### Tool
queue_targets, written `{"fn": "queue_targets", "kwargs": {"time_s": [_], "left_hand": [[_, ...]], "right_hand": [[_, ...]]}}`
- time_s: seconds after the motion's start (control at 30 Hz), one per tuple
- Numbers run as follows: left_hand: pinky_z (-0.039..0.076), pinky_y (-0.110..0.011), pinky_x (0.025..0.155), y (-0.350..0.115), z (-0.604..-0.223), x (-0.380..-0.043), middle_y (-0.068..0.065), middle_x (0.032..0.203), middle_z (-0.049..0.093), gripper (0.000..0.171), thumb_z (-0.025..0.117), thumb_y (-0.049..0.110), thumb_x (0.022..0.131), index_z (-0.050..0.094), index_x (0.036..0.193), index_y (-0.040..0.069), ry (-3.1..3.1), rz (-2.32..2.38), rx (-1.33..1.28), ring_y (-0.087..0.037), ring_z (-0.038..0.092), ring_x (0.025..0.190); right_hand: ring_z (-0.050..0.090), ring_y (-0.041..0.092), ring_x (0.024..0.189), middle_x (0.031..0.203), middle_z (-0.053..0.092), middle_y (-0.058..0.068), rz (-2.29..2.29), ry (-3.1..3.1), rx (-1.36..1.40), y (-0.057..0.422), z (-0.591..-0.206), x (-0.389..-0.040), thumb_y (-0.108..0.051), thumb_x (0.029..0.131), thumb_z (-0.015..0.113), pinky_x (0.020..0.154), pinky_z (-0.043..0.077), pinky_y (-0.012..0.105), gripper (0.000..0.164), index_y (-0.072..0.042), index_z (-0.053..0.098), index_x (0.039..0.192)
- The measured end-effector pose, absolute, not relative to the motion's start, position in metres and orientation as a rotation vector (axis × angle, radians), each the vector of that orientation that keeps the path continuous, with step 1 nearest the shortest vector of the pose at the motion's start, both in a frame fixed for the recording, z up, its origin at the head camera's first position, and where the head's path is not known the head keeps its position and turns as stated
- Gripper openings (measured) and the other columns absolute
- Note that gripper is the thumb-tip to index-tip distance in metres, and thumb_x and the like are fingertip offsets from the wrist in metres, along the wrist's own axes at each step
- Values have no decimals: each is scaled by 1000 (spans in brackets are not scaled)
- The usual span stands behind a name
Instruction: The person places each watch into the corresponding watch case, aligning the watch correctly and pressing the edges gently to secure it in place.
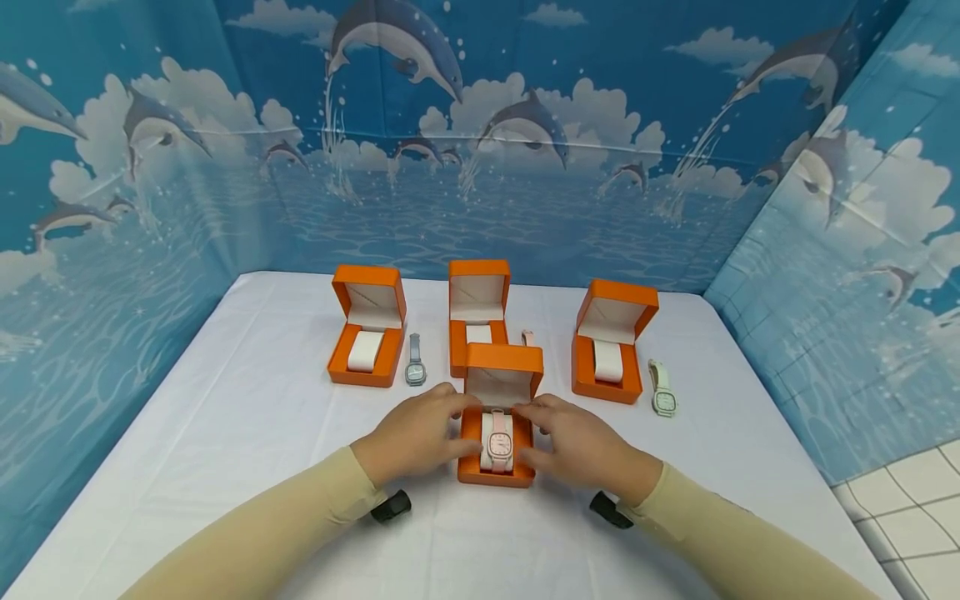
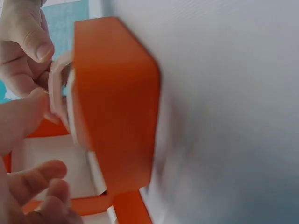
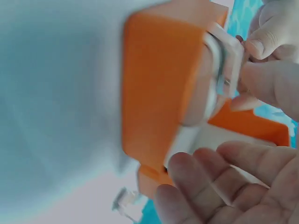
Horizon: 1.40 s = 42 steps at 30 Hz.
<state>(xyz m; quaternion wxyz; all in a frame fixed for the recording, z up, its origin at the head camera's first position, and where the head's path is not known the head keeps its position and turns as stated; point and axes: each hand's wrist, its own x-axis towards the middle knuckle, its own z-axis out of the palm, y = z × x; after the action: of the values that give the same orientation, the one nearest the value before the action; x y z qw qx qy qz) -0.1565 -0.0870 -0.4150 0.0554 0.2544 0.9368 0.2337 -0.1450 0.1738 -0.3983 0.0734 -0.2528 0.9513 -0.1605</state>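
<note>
A pink-strapped watch [image 1: 500, 444] with a squarish dial sits on the white cushion inside the open orange box [image 1: 480, 478] nearest me. On the left of this box is my left hand [image 1: 420, 429], thumb and fingers spread near the watch. My right hand [image 1: 581, 442] flanks it on the right, fingers apart. In the left wrist view, the watch's pale case [image 2: 57, 91] stands up from the box beside my thumb. The right wrist view shows my right fingers [image 3: 201, 186] extended beside the box; any thumb contact with the watch is unclear.
Behind stand three more open orange boxes: left [image 1: 360, 379], middle [image 1: 457, 362] and right [image 1: 607, 393], each with a white cushion. A blue-grey watch [image 1: 416, 371] and a pale green watch [image 1: 663, 400] lie on the white tablecloth [image 1: 285, 400]. A pink strap [image 1: 528, 337] peeks out behind the front box.
</note>
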Motion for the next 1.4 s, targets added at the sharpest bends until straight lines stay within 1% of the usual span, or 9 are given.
{"fn": "queue_targets", "kwargs": {"time_s": [0.2, 0.3, 0.37, 0.47, 0.57, 0.67, 0.83, 1.07, 1.4], "left_hand": [[47, -26, 65, -98, -395, -161, 0, 103, 63, 43, 75, 43, 98, 70, 129, 14, 2955, 994, 799, -11, 53, 75], [45, -26, 62, -102, -388, -166, 0, 101, 59, 41, 73, 40, 100, 65, 127, 11, 2967, 1200, 772, -12, 49, 72], [44, -27, 60, -102, -383, -169, 0, 101, 57, 40, 72, 39, 102, 61, 128, 11, 2947, 1317, 728, -14, 49, 70], [44, -29, 58, -100, -376, -175, -1, 105, 57, 47, 67, 43, 104, 58, 137, 12, 2910, 1381, 647, -16, 49, 69], [45, -31, 57, -96, -372, -181, -1, 109, 59, 58, 61, 51, 105, 53, 150, 15, 2878, 1336, 580, -17, 51, 68], [46, -32, 58, -92, -371, -185, 2, 110, 63, 59, 54, 54, 107, 55, 153, 17, 2847, 1265, 544, -18, 54, 70], [49, -33, 62, -89, -373, -187, 6, 113, 71, 53, 50, 54, 109, 61, 149, 21, 2825, 1217, 514, -18, 57, 78], [50, -33, 60, -87, -375, -188, 2, 122, 70, 50, 57, 53, 106, 65, 145, 22, 2837, 1214, 460, -19, 59, 80], [48, -31, 59, -88, -378, -187, 3, 108, 66, 45, 65, 48, 103, 68, 139, 21, 2818, 1245, 463, -19, 56, 72]], "right_hand": [[63, 9, 84, 95, 70, -5, -783, 3052, -778, 185, -381, -149, -26, 98, 77, 74, 57, 29, 12, -16, 76, 104], [59, 12, 79, 87, 65, -3, -1031, 3145, -700, 188, -376, -156, -22, 100, 75, 70, 54, 29, 9, -14, 72, 95], [57, 15, 80, 92, 64, 3, -1155, 3165, -633, 188, -373, -161, -21, 102, 72, 70, 53, 30, 12, -9, 70, 102], [59, 20, 85, 110, 66, 12, -1217, 3135, -553, 187, -370, -170, -26, 106, 66, 75, 54, 34, 28, -5, 67, 123], [61, 23, 90, 127, 65, 15, -1180, 3063, -521, 186, -370, -178, -34, 109, 59, 77, 55, 37, 44, -7, 60, 145], [62, 23, 93, 134, 64, 12, -1115, 2990, -510, 184, -372, -181, -39, 111, 54, 77, 55, 36, 51, -12, 54, 154], [60, 24, 97, 139, 65, 13, -1053, 2939, -505, 182, -378, -181, -40, 112, 50, 80, 54, 38, 53, -16, 48, 160], [54, 22, 88, 130, 69, 12, -1070, 2930, -506, 182, -380, -180, -39, 111, 54, 70, 47, 35, 53, -17, 48, 159], [57, 21, 86, 131, 70, 10, -1105, 2902, -482, 184, -380, -177, -40, 108, 61, 66, 52, 32, 53, -15, 55, 155]]}}
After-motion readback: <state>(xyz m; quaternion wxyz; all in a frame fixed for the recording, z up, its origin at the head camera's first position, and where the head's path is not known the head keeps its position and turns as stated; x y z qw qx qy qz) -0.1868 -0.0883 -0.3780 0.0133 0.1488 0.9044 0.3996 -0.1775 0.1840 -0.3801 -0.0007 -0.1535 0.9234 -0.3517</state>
